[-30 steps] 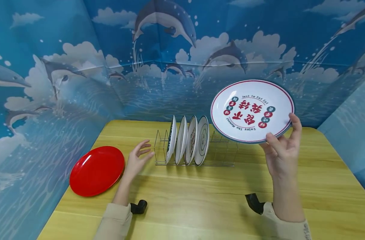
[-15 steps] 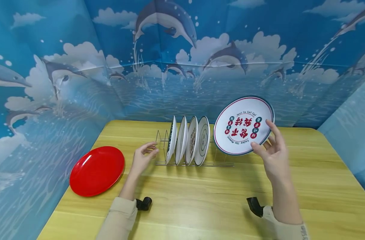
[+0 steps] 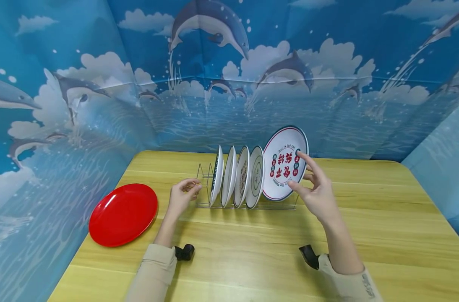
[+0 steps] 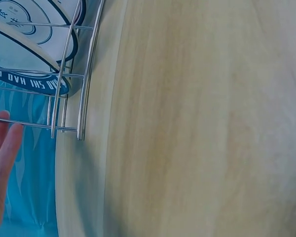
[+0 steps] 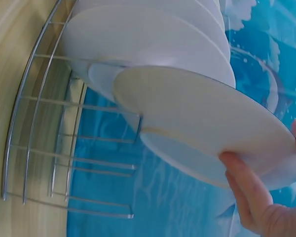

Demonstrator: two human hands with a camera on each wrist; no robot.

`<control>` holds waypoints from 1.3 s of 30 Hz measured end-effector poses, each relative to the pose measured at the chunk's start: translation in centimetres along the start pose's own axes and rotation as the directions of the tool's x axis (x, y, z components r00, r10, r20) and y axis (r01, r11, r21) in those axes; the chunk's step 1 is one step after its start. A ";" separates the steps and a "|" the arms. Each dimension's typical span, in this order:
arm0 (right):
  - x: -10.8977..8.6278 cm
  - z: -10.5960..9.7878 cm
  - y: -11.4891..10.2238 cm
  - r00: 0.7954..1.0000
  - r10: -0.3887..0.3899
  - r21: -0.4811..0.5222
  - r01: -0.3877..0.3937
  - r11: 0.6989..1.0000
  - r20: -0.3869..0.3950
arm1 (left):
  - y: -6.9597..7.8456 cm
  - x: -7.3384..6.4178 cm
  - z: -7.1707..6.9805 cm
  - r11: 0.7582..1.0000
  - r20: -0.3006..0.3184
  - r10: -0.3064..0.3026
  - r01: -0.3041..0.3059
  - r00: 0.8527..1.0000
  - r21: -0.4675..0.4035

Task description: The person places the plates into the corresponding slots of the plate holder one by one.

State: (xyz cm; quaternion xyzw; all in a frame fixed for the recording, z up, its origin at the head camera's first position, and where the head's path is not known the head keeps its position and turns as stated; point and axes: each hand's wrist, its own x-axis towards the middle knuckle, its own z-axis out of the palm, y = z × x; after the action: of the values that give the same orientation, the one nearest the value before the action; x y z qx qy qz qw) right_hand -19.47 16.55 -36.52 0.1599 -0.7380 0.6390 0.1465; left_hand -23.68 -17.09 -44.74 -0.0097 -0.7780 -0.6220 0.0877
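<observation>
My right hand [image 3: 318, 195] grips the right edge of a white plate [image 3: 285, 163] with a green rim and red Chinese characters. The plate tilts upright over the right part of a wire plate rack [image 3: 282, 208], just beside the last racked plate. In the right wrist view, fingers spread on the plate's pale back [image 5: 187, 108]; its lower edge is among the rack's wires, and contact there is unclear. At the rack's left end my left hand [image 3: 182, 197] pinches the end wire. Several patterned white plates [image 3: 241, 178] stand upright in the rack.
A red oval plate [image 3: 123, 214] lies at the left of the wooden table [image 3: 229, 251]. Behind the table hangs a blue dolphin-print backdrop [image 3: 199, 113]. A black wrist mount [image 3: 185, 252] sticks out at the left sleeve, another [image 3: 309, 256] at the right.
My right hand has brought the plate left and down to the rack, turning it more edge-on. My left hand has moved right and taken hold of the rack's end wire.
</observation>
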 end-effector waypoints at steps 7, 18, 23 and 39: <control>0.5 1.5 -0.3 0.999 0.011 -0.076 -0.008 0.997 0.041 | -0.8 0.4 0.0 1.000 0.000 0.005 -0.005 1.000 0.019; 0.3 3.6 0.3 0.997 0.069 -0.177 -0.059 0.982 0.047 | -0.9 0.4 -0.1 1.000 0.005 0.002 -0.002 1.000 0.022; 0.1 3.9 0.9 0.994 0.099 -0.178 -0.089 0.980 0.051 | -0.8 0.4 0.0 1.000 0.005 -0.006 0.006 1.000 0.010; -0.5 4.1 2.5 0.992 0.108 -0.200 -0.093 0.975 0.063 | -1.0 0.4 0.0 0.999 0.014 -0.031 0.032 0.999 -0.024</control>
State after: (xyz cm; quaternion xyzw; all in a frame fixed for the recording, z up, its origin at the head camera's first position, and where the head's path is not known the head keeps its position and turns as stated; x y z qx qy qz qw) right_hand -20.10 12.84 -39.55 0.1305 -0.8097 0.5631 0.1015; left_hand -24.15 -17.36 -45.61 -0.0029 -0.7710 -0.6328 0.0723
